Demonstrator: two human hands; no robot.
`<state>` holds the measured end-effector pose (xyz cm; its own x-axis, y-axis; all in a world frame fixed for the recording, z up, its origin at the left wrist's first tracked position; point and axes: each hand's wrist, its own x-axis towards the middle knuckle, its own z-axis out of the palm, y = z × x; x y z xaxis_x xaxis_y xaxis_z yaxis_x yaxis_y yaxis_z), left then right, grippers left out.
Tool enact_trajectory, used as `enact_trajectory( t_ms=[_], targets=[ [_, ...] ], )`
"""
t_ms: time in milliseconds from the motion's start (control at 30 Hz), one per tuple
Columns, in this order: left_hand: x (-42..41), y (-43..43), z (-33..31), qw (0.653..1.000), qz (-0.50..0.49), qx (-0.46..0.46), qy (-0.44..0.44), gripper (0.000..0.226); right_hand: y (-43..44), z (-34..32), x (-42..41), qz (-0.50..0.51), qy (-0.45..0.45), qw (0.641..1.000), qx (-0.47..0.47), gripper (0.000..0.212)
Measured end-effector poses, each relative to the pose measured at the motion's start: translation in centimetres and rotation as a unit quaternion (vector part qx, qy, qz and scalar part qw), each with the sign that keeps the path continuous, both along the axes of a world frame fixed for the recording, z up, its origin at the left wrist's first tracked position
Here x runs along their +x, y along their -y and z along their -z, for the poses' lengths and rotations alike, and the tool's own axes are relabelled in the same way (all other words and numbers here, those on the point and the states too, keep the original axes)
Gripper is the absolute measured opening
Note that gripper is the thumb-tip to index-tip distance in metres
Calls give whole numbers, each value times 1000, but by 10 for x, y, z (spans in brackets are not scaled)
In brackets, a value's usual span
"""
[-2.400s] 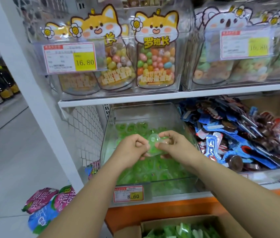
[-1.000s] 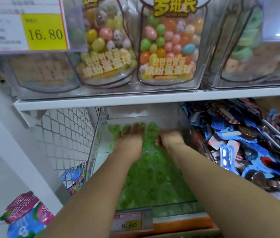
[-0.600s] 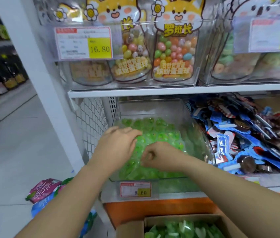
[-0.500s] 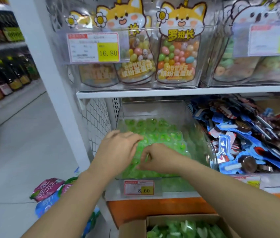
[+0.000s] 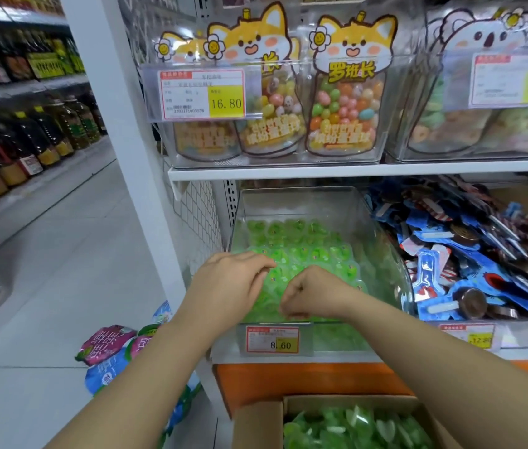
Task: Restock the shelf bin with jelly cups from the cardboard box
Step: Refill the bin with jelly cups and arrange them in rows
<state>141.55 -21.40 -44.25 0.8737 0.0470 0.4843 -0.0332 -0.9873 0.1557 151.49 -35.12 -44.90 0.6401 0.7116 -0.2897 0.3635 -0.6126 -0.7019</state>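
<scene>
The coming move turns on one line: the cardboard box (image 5: 256, 422) lies at 6 o'clock from both hands, low at the bottom edge of the view. The shelf bin (image 5: 304, 202) sits at 12 o'clock from the box, one shelf level up. Any fresh load has to travel straight up that 6-to-12 line and over the bin's front wall, where the price tag (image 5: 272, 340) hangs.

Both hands are over the front part of the bin. The left hand (image 5: 233, 280) is released, its fingers lightly bent and lying across the top of the jelly cups (image 5: 301, 247). The right hand (image 5: 314, 294) is just beside it at 3 o'clock, with its fingers curled downward. Whether it pinches a cup or is only clenched is hidden under the knuckles, so I cannot tell. The right hand looks a little nearer to the box's open mouth, so it would probably reach down first.

The bin holds green jelly cups in rows, lids up, from the back wall to the front, with room above them. The box holds a loose heap of green cups (image 5: 353, 426). The neighbouring bin at 3 o'clock is piled with blue-wrapped sweets (image 5: 470, 254).
</scene>
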Motion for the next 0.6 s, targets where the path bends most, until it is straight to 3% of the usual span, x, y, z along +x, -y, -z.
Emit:
enact_trajectory(
  t_ms=[133, 300, 367, 467, 600],
  targets=[
    [-3, 7, -5, 998, -18, -47, -36, 21, 11, -3, 2, 32, -38, 999, 20, 16],
    [1, 17, -14, 971, -39, -186, -142, 22, 45, -22, 8, 51, 45, 991, 120, 17],
    [6, 27, -15, 938, -43, -295, -179, 16, 58, -24, 3, 116, 49, 968, 216, 20],
    [17, 50, -13, 849, -31, -504, -152, 13, 68, -21, -5, 198, 0, 929, 314, 22],
    [36, 78, -1, 764, -50, -640, -61, 9, 72, -9, -10, 227, 19, 923, 311, 22]
  ],
)
